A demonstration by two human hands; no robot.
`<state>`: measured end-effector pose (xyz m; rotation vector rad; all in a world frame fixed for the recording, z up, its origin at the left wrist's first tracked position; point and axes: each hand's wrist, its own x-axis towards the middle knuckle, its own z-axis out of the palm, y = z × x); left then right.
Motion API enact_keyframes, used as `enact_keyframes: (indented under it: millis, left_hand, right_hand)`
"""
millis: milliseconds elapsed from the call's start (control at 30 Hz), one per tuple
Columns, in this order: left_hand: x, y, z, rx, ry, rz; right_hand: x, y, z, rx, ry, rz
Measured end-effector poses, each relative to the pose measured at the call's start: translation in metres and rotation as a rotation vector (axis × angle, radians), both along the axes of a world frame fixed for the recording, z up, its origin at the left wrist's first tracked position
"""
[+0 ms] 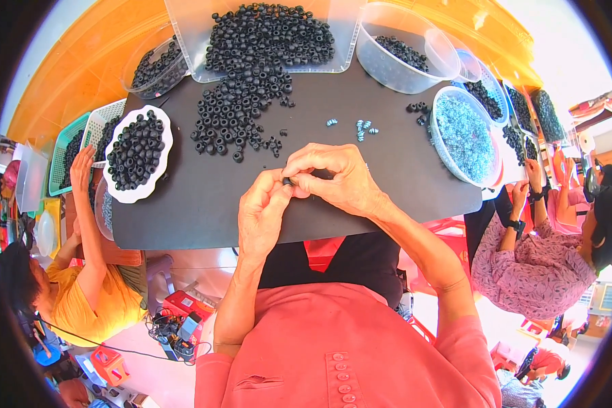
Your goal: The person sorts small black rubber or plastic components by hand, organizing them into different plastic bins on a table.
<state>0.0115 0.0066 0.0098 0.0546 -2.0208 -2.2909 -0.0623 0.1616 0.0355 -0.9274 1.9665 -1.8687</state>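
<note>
Above the table's near edge, my left hand (264, 209) and my right hand (342, 178) meet fingertip to fingertip. Both are closed in a pinch around one small round black plastic part (287, 181). The fingers cover most of it, so its finer shape is hidden. Beyond my hands, a heap of hollow black parts (231, 112) spreads over the dark tabletop (177, 214). Several small blue coiled pieces (364, 128) lie loose to the right of the heap, with one more blue piece (332, 122) nearby.
A clear bin (183, 47) of black parts stands at the back, with a clear tub (386, 71) beside it. A white scalloped dish (162, 160) sits left; a bowl (444, 164) of light-blue pieces sits right. People work at the left (92, 289) and right (530, 265).
</note>
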Motion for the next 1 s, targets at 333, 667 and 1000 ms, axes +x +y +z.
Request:
enact_keyframes:
  millis: [333, 667, 1000]
  left_hand:
    - [-0.001, -0.006, -0.012, 0.040, -0.020, 0.007]
    - [-0.006, -0.009, -0.008, 0.589, -0.149, -0.240]
    - [-0.013, -0.017, -0.010, 0.657, -0.294, -0.351]
  right_hand:
    - [0.013, -0.002, -0.011, 0.045, 0.215, -0.121]
    - [0.017, 0.000, -0.021, -0.001, 0.345, -0.209]
    - [0.016, 0.005, -0.028, 0.018, 0.460, -0.196]
